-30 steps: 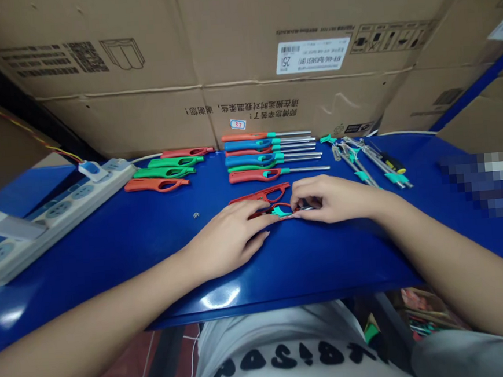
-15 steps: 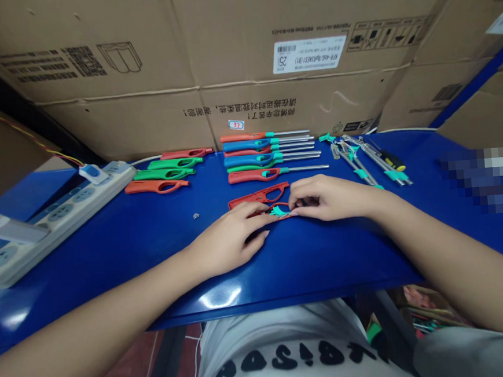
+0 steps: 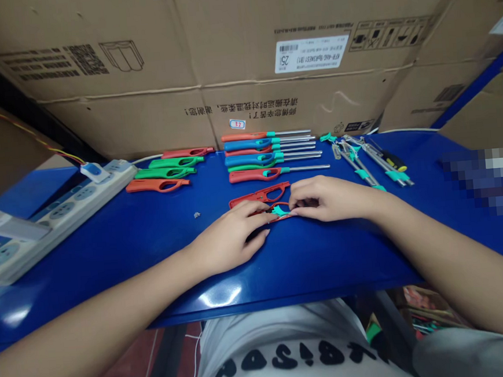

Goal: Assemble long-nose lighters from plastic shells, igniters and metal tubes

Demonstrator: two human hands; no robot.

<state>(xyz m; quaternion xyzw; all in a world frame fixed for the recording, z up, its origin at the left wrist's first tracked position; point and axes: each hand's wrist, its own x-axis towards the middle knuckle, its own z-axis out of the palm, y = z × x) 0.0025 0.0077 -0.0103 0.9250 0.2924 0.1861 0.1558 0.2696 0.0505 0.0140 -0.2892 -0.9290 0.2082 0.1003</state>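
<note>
Lighter shell (image 3: pixel 279 211), red with a teal trigger: lay flat at centre frame on the counter (image 3: pixel 108 246), held down by the curled left hand (image 3: pixel 231 236), pinched at the trigger by the right hand (image 3: pixel 326 197). Looked light, thin, stiff, probably snappable; best gripped by its edges. Crowded just above by a spare shell (image 3: pixel 258 196) and finished lighters (image 3: pixel 270 155).

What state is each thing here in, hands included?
Left hand: lying over the red plastic lighter shell with teal trigger, grip hidden.
Right hand: fingers pinched on that shell's trigger end.
Second red plastic shell: lying flat beyond the hands.
Row of coloured lighters with metal tubes: assembled, lined up.
Green and red handle shells: without tubes, untouched.
White power strip: blue-white plug inserted.
</note>
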